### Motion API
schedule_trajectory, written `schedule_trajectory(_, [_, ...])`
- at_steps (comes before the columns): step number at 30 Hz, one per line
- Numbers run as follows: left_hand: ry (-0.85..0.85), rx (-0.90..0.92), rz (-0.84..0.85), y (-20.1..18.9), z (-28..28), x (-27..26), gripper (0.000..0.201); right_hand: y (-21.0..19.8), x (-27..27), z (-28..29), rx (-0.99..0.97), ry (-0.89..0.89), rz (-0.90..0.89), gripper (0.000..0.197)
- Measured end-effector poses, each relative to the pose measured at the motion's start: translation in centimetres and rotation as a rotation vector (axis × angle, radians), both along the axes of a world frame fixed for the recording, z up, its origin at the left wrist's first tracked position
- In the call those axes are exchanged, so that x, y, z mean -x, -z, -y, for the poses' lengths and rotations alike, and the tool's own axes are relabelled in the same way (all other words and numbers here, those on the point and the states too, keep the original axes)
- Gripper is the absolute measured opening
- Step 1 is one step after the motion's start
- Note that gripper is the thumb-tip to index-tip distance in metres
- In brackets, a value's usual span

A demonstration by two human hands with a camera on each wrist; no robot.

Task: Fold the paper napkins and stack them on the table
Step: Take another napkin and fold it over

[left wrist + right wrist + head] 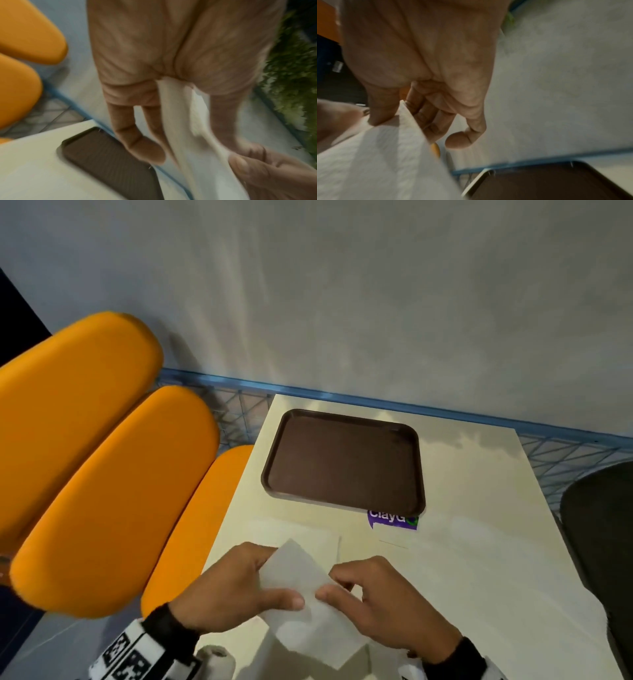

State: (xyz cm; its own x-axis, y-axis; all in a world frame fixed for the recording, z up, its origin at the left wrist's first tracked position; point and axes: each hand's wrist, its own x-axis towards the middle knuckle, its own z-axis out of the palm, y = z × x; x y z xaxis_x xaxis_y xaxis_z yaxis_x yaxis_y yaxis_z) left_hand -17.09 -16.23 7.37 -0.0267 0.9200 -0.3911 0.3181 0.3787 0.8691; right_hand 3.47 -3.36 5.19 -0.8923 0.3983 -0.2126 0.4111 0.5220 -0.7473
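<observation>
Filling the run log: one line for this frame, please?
stage: folding | left hand: pinches napkin | right hand: pinches napkin | napkin: lifted off table | tray: nothing on it | folded stack: none seen

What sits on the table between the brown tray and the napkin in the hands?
In the head view, a purple sticker at the brown tray's near edge, then bare table before the napkin.
</observation>
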Motion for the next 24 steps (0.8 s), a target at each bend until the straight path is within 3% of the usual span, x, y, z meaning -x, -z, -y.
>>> schedule_trajectory(4, [-0.343,0.055,0.137,5.6,-0.4,3.6,0.027,4.1,1.2,-1.0,0.321,0.165,0.149,0.025])
schedule_trajectory(8, [-0.548,0.247,0.196,12.3,-1.2,7.1,0.028,8.3,2.7,-0.9,0.64,0.644,0.043,0.015])
schedule_trajectory(10, [-0.594,0.291,0.149,15.0,-2.4,8.1,0.02,10.4,4.1,-1.3,0.598,0.791,0.051,0.034])
schedule_trajectory(12, [-0.629,0.298,0.065,16.8,-3.5,8.7,0.013,12.7,5.3,-1.9,0.51,0.902,0.097,0.04])
schedule_trajectory(15, [-0.67,0.295,-0.092,18.8,-4.9,9.3,0.038,15.6,6.6,-2.9,0.421,1.041,0.107,0.036])
schedule_trajectory(24, [-0.65,0.284,-0.396,19.9,-6.0,9.1,0.022,17.9,7.3,-3.9,0.218,1.126,0.183,0.024])
